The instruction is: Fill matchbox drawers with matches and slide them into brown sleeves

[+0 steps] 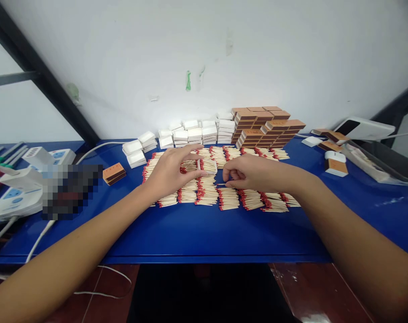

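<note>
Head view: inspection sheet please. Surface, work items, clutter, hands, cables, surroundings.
Surface: blue table, shiny, pale smears at right.
Work items: matches in rough rows; white trays stacked behind; brown matchboxes stacked back right.
Clutter: power strip with plugs at left; white device and dark pouch at right.
Left hand: thumb and fingers on a match-filled tray.
Right hand: fingertips close together at a single match; grip unclear.
Cables: white cable along the back left; another white cable nearing the front edge.
Surroundings: pale wall with green marks; red floor. Other people: nothing seen.
</note>
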`<action>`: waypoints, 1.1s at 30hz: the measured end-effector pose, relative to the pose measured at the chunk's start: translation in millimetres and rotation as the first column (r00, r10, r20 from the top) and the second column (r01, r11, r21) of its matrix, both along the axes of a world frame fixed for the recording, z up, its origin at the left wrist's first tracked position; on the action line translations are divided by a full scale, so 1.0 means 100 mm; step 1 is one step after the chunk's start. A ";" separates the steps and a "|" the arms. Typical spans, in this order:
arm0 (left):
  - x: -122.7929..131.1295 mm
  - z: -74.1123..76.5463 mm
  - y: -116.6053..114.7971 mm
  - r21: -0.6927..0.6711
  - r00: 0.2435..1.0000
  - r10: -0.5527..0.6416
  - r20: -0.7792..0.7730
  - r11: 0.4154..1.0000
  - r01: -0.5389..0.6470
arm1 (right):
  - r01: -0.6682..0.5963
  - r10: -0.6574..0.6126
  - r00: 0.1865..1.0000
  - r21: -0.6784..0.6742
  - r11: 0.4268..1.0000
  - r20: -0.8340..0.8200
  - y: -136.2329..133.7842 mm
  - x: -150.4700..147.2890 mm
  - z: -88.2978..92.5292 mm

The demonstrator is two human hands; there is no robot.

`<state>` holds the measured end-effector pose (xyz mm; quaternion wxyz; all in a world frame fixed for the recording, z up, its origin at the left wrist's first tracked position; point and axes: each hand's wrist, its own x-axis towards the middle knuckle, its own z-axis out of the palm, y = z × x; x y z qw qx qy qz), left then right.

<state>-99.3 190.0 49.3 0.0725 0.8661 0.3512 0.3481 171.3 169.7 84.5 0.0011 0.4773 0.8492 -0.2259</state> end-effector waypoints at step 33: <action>0.00 -0.03 0.01 0.049 1.000 0.004 -0.019 0.999 -0.003 | 0.039 -0.022 0.987 0.109 0.993 -0.160 -0.01 -0.04 0.02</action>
